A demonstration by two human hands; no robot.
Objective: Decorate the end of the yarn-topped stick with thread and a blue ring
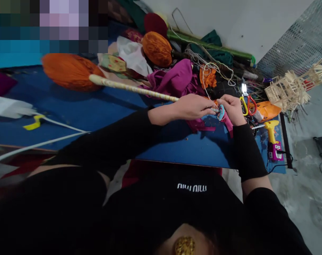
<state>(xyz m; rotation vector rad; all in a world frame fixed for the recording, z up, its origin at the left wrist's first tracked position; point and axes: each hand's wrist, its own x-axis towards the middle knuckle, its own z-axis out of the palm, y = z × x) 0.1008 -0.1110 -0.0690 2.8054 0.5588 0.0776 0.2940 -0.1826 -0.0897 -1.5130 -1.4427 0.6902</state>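
My left hand [191, 107] is closed around the near end of a long stick wrapped in pale yellow patterned tape [139, 90]. An orange cloth-covered bulb [70, 72] sits on the stick's far end, at the left. Close beside it, my right hand [231, 109] has its fingers pinched together; what they hold is mostly hidden. A light-blue loop [221, 112] shows between the two hands. Below my right hand hangs a magenta fabric strip [228, 124], and a thin pale cord [205, 86] runs down to the fingertips.
Red-and-yellow-handled pliers [248, 102] and a yellow glue gun [271, 129] lie to the right on the blue table [171, 148]. Magenta cloth [176, 78], another orange bulb [157, 49] and a green pole [208, 44] crowd the back. A wooden-stick model [288, 90] stands at the right edge.
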